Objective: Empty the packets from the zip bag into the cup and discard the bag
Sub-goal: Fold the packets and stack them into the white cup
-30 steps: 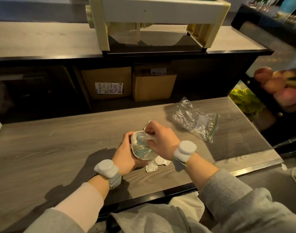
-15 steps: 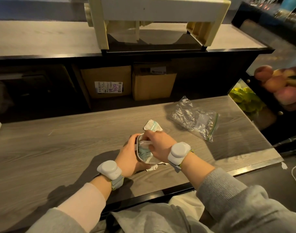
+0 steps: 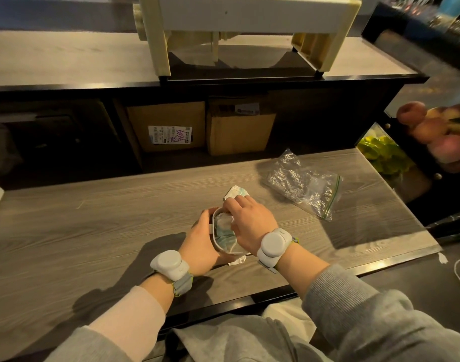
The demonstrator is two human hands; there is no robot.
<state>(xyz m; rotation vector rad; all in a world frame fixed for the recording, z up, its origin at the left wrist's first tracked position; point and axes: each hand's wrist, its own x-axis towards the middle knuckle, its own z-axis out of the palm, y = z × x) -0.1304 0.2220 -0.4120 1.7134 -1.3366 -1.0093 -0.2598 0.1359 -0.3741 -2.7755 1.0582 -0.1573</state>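
A small white cup (image 3: pixel 215 232) sits on the grey wooden table (image 3: pixel 93 220), and my left hand (image 3: pixel 201 242) grips its left side. Several pale packets (image 3: pixel 223 228) fill the cup. My right hand (image 3: pixel 247 220) lies over the cup's right side and holds a white packet (image 3: pixel 235 192) that sticks out beyond the far rim. One more packet (image 3: pixel 238 261) peeks out on the table below the cup. The clear zip bag (image 3: pixel 304 182) with a green seal lies crumpled and flat to the right, apart from both hands.
Behind the table runs a dark shelf with two cardboard boxes (image 3: pixel 171 126) under a raised counter holding a cream machine (image 3: pixel 239 30). At the right edge are peaches (image 3: pixel 432 124) and green produce (image 3: pixel 383 152). The table's near edge is just below my wrists.
My right hand pushed deeper over the cup, and a packet now sticks out past the far rim. The cup shifted slightly toward me. The zip bag stayed put.
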